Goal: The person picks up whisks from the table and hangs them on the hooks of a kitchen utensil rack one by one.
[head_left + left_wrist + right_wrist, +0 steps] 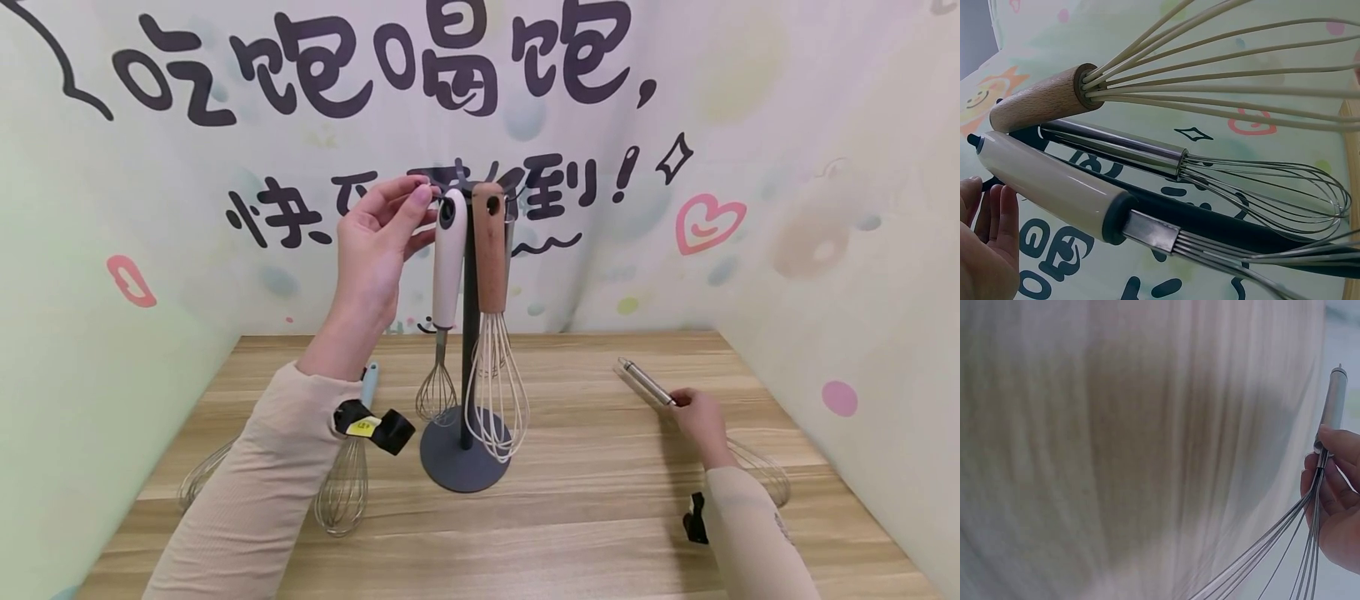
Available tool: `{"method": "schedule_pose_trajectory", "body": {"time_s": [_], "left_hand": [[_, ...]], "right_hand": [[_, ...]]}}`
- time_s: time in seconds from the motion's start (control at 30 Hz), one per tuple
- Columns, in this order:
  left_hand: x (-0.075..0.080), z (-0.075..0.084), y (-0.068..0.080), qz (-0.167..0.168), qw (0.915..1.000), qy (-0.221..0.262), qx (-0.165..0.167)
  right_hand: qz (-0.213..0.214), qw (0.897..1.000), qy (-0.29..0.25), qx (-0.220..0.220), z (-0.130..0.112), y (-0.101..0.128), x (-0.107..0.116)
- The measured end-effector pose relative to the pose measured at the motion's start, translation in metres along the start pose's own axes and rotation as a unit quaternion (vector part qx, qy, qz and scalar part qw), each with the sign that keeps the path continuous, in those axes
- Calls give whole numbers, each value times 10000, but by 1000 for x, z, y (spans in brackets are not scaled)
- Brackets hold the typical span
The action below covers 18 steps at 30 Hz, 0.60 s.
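A dark utensil stand stands upright on its round base. From its hooks hang a white-handled whisk, a wooden-handled whisk with cream wires, and a steel whisk behind them. My left hand is raised at the top of the stand and pinches a dark hook beside the white handle. At the right, my right hand grips another steel whisk where handle meets wires, just over the table. Its wires come out past the palm in the right wrist view.
Left of the stand, a whisk with a light blue handle lies partly behind my left forearm. Another wire whisk shows beyond the sleeve at far left. Printed walls enclose the wooden table at the back and sides.
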<state>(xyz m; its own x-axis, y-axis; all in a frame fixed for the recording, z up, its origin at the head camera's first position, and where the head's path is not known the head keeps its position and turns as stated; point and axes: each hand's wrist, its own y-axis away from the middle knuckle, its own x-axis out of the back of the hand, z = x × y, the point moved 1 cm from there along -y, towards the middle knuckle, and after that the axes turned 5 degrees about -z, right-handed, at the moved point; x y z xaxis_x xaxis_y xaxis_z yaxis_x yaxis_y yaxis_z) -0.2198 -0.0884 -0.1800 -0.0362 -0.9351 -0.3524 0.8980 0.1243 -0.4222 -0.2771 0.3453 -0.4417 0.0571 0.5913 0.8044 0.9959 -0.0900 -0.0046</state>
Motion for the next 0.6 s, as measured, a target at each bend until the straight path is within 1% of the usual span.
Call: {"method": "schedule_pose_trajectory", "body": {"time_s": [0.13,0.27,0.43,0.6], "left_hand": [[0,-1,0,-6,10000,-8,-10],[0,-1,0,1,10000,19,4],[-1,-1,0,-8,10000,29,7],[0,0,-1,1,10000,-5,14]], "right_hand": [[109,9999,-63,102,-2,-2,1],[155,9997,-11,173,-7,-3,2],[113,9995,-26,300,-20,-2,7],[54,9995,-35,311,-35,-4,12]]}}
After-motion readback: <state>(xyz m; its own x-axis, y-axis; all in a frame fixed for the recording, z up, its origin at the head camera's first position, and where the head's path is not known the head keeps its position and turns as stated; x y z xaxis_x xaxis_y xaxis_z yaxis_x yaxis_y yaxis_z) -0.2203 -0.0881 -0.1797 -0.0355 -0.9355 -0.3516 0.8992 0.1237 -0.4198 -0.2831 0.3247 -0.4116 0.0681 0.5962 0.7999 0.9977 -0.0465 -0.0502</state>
